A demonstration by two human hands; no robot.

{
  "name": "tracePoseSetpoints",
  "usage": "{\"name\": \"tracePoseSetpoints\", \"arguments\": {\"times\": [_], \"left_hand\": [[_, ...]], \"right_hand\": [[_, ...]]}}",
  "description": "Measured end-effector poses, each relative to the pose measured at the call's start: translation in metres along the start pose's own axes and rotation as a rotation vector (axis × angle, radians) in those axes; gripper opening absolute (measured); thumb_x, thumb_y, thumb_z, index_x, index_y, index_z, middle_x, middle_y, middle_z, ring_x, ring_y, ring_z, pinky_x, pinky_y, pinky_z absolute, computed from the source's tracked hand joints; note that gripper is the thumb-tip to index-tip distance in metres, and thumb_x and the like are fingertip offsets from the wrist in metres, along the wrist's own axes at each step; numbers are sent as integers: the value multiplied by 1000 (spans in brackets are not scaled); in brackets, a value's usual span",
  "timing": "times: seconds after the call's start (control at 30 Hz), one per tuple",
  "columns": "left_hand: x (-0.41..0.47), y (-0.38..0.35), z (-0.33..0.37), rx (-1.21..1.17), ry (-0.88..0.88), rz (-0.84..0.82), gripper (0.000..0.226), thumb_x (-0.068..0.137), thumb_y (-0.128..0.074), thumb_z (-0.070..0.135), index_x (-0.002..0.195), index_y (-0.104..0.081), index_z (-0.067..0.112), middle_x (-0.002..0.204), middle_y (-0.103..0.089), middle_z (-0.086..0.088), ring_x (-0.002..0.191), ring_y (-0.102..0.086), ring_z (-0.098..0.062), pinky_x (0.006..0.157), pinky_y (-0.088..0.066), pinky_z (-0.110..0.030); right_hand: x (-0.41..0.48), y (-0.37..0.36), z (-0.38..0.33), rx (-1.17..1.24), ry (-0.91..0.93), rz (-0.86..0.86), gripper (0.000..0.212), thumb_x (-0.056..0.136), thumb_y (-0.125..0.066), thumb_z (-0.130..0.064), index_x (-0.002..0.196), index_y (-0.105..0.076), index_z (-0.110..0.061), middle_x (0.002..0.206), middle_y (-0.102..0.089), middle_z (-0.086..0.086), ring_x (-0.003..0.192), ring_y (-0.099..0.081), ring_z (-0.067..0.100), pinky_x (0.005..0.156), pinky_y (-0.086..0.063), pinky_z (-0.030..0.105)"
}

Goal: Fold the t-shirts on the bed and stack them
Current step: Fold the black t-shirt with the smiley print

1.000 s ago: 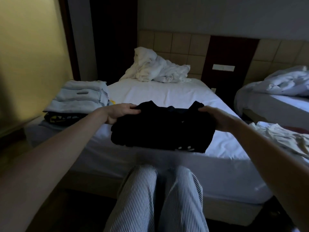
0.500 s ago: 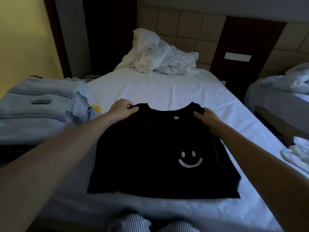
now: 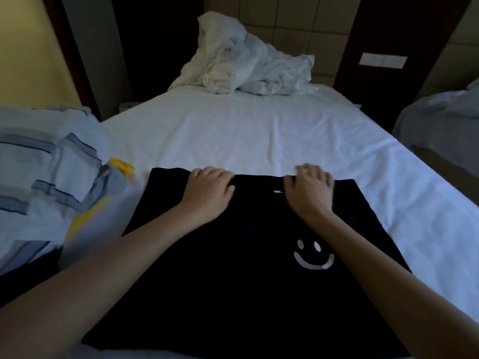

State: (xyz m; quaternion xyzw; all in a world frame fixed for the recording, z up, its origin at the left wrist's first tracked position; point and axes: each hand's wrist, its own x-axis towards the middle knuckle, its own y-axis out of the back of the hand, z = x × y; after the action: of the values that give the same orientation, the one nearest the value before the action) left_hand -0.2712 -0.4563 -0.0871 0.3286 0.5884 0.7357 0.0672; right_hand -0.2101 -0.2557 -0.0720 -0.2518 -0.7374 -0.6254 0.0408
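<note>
A black t-shirt (image 3: 246, 268) with a white smiley face lies flat, front up, on the white bed (image 3: 259, 130), collar pointing away from me. My left hand (image 3: 207, 193) sits at the top edge just left of the collar, fingers curled over the fabric. My right hand (image 3: 308, 190), slightly blurred, grips the top edge just right of the collar tag. At the left edge of the bed lies a stack of folded shirts (image 3: 51, 161), with a pale blue striped one on top and something yellow (image 3: 121, 165) sticking out beneath.
A crumpled white duvet (image 3: 246, 60) is heaped at the head of the bed, against the padded headboard. White sheet stretches between it and the black shirt. A second bed (image 3: 440, 117) stands to the right across a narrow gap.
The black shirt went from being held up bunched to lying spread flat on the bed. Both hands slid inward from the shoulders towards the collar, and my view moved closer.
</note>
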Motion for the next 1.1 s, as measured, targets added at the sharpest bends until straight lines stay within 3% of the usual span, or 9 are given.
{"name": "tracePoseSetpoints", "arguments": {"times": [0.07, 0.13, 0.33, 0.5, 0.6, 0.67, 0.8, 1.0, 1.1], "left_hand": [[-10, -8, 12, -27, 10, -283, 48, 99, -29, 46, 147, -24, 37, 157, -20, 4, 145, -13, -20, 114, -9, -43], [-19, -19, 11, -58, 69, -451, 48, 99, -18, 53, 146, -12, 48, 160, -1, 10, 147, 5, -17, 114, 8, -50], [-19, -29, 7, -54, 119, -424, 51, 96, -10, 59, 146, -14, 49, 159, -1, 11, 147, 6, -17, 114, 10, -50], [-22, -20, 10, -34, 92, -390, 59, 91, -6, 67, 146, -12, 48, 160, 2, 6, 146, 10, -21, 112, 12, -56], [-31, -8, 14, -17, -199, -254, 84, 74, 4, 81, 147, -16, 44, 160, -5, 4, 146, 2, -19, 112, 7, -57], [-32, -5, 16, -16, -301, -324, 78, 80, -7, 78, 148, -18, 41, 160, -7, 6, 146, -1, -15, 114, 5, -50], [-20, -9, 21, -62, -125, -476, 65, 92, -31, 64, 149, -17, 37, 160, 5, 3, 146, 7, -18, 116, 6, -47], [30, -6, 25, 9, -85, -534, 120, 65, -61, 77, 150, 9, 29, 157, 21, -6, 145, 19, -24, 116, 11, -47], [45, -11, 26, 115, -102, -674, 125, 65, -57, 79, 150, 14, 22, 159, 11, -9, 146, 12, -25, 117, 5, -47]], "right_hand": [[-19, -9, -12, -26, 163, -175, 45, 97, -29, -47, 124, -55, -21, 139, -46, 1, 135, -29, 26, 109, -16, 38], [-37, -22, -6, -23, 92, -363, 52, 96, -23, -56, 141, -36, -35, 154, -23, -9, 144, -7, 23, 115, 2, 40], [-33, -32, 10, 30, -73, -382, 55, 97, -21, -53, 148, -20, -32, 158, -9, -8, 145, 1, 20, 116, 7, 41], [-53, -21, 2, 130, -17, -39, 46, 99, -29, -36, 136, -47, -16, 145, -43, 1, 140, -27, 22, 115, -13, 36], [-98, -3, -18, 196, 11, 94, 45, 92, -32, -33, 117, -64, -14, 123, -63, 2, 125, -48, 24, 107, -29, 38], [-135, -2, -32, 136, 84, 87, 47, 90, -33, -39, 113, -67, -15, 118, -66, 3, 119, -54, 28, 103, -36, 43], [-173, 1, -45, 36, 26, -60, 50, 89, -37, -40, 126, -58, -14, 134, -55, 6, 131, -42, 32, 109, -26, 44], [-216, 0, -69, 0, -93, 95, 44, 85, -38, -37, 109, -66, -13, 119, -65, 9, 116, -55, 36, 99, -25, 40], [-216, -3, -68, -14, -102, 128, 43, 85, -39, -36, 107, -66, -13, 118, -65, 8, 116, -55, 36, 99, -25, 41]]}}
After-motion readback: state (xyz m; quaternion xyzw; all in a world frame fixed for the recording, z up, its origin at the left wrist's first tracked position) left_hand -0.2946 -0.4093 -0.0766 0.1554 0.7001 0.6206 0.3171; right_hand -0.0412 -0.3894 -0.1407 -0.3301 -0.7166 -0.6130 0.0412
